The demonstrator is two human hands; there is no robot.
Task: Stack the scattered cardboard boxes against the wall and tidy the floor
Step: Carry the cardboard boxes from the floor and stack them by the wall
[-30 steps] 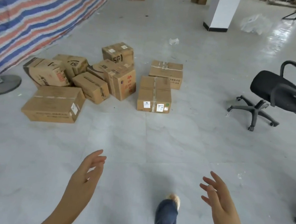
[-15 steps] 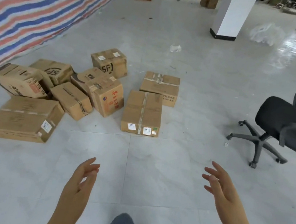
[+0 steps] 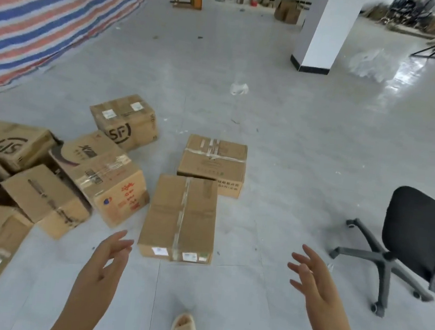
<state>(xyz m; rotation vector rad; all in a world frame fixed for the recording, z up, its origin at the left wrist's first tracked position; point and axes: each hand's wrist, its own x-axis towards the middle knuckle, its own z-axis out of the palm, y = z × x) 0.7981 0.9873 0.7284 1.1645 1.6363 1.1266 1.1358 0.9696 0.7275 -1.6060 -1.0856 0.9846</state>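
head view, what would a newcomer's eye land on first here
First, the jumble of cardboard boxes strewn over the grey floor at left and centre, with one taped box lying flat nearest the person. Then the two open hands, left hand and right hand, reaching toward it, and the black office chair at right.

A black office chair (image 3: 416,237) stands right of a white pillar (image 3: 322,28).

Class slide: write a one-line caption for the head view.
Open left hand and right hand reach toward a taped cardboard box among scattered boxes; office chair beside.
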